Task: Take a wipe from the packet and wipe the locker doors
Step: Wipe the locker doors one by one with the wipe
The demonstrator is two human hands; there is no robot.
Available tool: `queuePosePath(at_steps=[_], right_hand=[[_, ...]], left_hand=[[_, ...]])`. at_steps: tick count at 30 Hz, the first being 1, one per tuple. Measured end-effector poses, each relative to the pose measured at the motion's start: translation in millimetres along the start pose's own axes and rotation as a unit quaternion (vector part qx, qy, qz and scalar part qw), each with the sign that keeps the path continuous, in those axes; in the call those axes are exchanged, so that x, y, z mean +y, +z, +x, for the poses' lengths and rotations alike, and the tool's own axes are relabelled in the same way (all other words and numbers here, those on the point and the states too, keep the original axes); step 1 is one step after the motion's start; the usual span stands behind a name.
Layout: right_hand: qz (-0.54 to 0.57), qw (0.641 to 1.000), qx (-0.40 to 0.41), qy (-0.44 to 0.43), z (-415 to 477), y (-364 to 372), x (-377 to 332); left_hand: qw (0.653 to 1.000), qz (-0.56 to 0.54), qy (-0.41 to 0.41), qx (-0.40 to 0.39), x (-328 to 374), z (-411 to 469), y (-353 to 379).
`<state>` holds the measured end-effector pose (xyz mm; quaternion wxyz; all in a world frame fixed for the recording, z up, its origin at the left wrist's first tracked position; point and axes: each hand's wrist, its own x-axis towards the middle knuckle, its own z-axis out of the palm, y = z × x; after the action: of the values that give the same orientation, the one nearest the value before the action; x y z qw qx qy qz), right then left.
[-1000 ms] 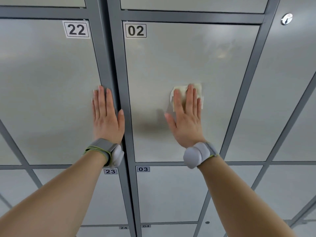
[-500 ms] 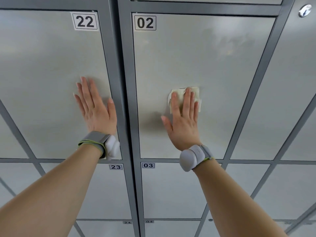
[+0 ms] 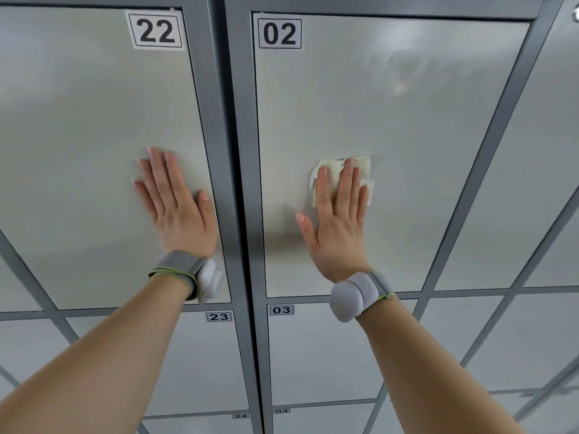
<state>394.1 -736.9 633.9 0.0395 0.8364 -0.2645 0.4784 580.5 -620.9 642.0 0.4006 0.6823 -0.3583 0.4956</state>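
Observation:
A pale, crumpled wipe [image 3: 363,172] lies flat against the grey locker door 02 [image 3: 407,120], a little below its middle. My right hand [image 3: 338,223] presses the wipe to the door with straight fingers, thumb spread to the left. My left hand [image 3: 175,202] rests flat with straight fingers on locker door 22 [image 3: 78,136], close to its right edge. Faint smears show on the upper right of door 02. The wipe packet is not in view.
A dark grey vertical frame post [image 3: 238,183] separates the two doors. Lower doors 23 [image 3: 200,364] and 03 [image 3: 319,355] sit beneath, with more lockers to the right. Grey bands sit on both wrists.
My left hand slid left off the frame post onto door 22. My right hand with the wipe has stayed at nearly the same spot on door 02. The view shifted a little.

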Motion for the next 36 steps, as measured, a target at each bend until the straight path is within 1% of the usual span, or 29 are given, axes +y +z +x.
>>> queuePosePath(at_steps=[4, 8, 11, 15, 18, 22, 26, 28, 32, 34, 36], right_hand=[[0.010, 1.000, 0.003, -0.008, 3, -2, -4], [0.042, 0.999, 0.022, 0.013, 26, -10, -12], [0.019, 0.999, 0.035, 0.020, 24, -1, -18], [-0.011, 1.000, 0.009, 0.000, 4, 13, -20], [0.007, 1.000, 0.002, 0.000, 1, 13, -26], [0.038, 0.999, 0.023, -0.006, 22, 2, -36], [0.028, 0.999, 0.043, 0.003, 34, 3, -43], [0.008, 0.999, 0.037, -0.006, 27, 10, -43], [-0.038, 0.998, -0.002, -0.046, 1, 26, -40], [-0.043, 0.998, -0.015, -0.053, -4, 27, -41], [-0.041, 0.998, -0.009, -0.055, 1, 23, -43]], left_hand=[[1.000, 0.000, 0.007, 0.009, -1, -1, 2], [1.000, -0.004, 0.014, 0.016, -1, -2, 3], [1.000, -0.016, 0.020, 0.015, -4, -3, 3], [0.999, -0.021, 0.026, 0.020, -4, -2, 2], [0.999, -0.026, 0.023, 0.021, -4, -3, 2], [0.999, -0.034, 0.027, 0.020, -6, -4, 2], [0.998, -0.050, 0.035, 0.011, -7, -5, 0], [0.998, -0.055, 0.040, 0.013, -8, -5, 0], [0.997, -0.062, 0.044, 0.011, -10, -5, -1], [0.997, -0.064, 0.047, 0.009, -10, -5, -1], [0.997, -0.064, 0.047, 0.007, -9, -5, -2]])
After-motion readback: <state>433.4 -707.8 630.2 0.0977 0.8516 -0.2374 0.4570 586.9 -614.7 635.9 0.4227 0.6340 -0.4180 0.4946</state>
